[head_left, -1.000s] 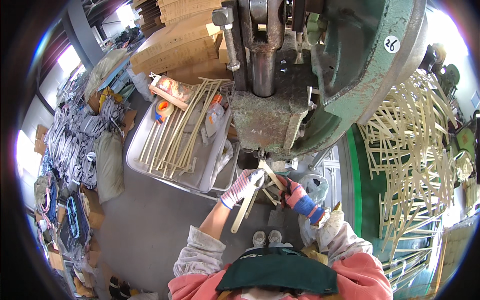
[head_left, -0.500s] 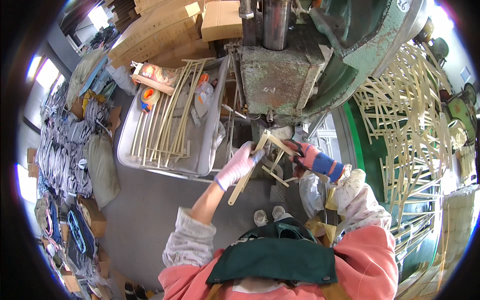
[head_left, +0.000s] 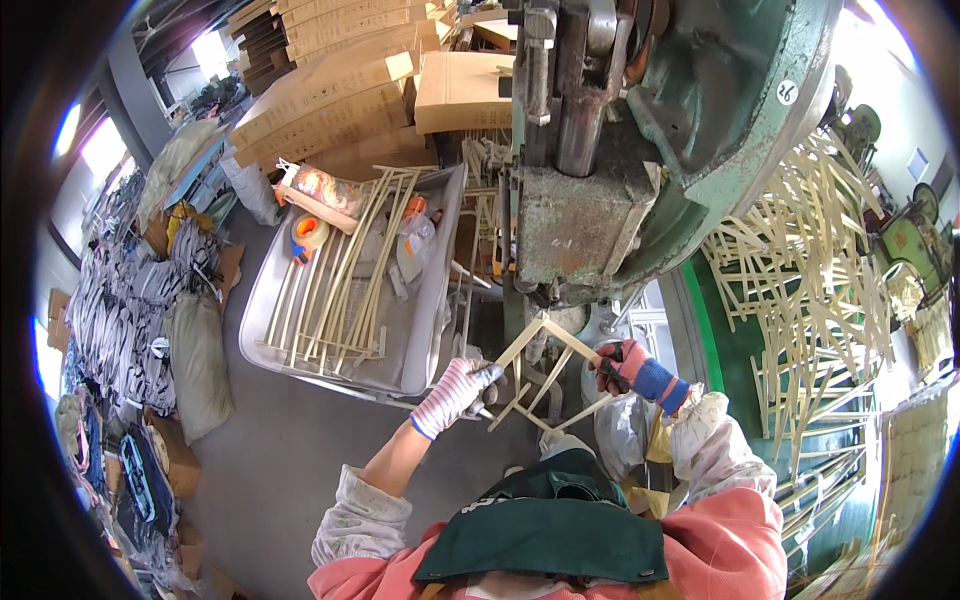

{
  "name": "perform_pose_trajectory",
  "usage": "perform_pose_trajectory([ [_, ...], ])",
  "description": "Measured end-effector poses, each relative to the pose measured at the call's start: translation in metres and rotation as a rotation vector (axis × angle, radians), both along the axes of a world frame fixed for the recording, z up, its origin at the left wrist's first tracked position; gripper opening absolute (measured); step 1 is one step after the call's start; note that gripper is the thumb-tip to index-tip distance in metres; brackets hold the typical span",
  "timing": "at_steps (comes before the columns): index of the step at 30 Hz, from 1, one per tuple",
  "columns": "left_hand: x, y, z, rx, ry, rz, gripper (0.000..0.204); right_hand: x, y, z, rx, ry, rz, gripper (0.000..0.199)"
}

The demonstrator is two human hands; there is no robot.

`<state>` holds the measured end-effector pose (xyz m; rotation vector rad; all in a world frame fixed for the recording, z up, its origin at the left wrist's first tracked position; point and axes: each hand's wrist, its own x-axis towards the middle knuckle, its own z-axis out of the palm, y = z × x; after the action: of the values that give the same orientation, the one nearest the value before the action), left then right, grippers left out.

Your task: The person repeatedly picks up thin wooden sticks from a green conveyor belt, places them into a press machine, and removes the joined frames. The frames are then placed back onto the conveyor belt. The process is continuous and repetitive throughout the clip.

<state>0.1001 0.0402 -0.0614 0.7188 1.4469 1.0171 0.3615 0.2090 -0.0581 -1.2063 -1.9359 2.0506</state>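
A frame of cream-coloured flat bars (head_left: 572, 340), joined at the corners, is held in front of me between both hands. Its far corner lies under the tool end of a green press (head_left: 590, 220); whether the two touch I cannot tell. My left hand (head_left: 462, 392), in a striped glove, closes its fingers on the frame's left bar. On the right bar, my right hand (head_left: 632, 370) grips with a red and blue glove with dark fingertips. Shorter cross bars hang below the corner, between my hands.
Left of the press stands a pale tub (head_left: 252, 340) with long cream bars (head_left: 330, 290), a tape roll (head_left: 310, 233) and plastic bags. Many loose cream bars (head_left: 800, 260) lie heaped on a green surface at right. Cardboard boxes (head_left: 330, 110) are stacked behind.
The frame's two long bars have spread to a wider angle, and my hands have moved farther apart. The whole view has shifted, so press and hands sit lower in it.
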Motion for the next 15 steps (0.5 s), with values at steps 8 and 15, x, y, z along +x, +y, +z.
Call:
perform_pose_trajectory([
  [8, -0.004, 0.002, 0.015, 0.005, 0.031, -0.032, 0.02, 0.001, 0.001, 0.0, 0.02, 0.012, 0.028, 0.021],
  [15, -0.009, 0.006, 0.013, 0.051, 0.086, -0.076, 0.019, 0.004, 0.001, 0.011, 0.054, 0.104, 0.057, 0.025],
])
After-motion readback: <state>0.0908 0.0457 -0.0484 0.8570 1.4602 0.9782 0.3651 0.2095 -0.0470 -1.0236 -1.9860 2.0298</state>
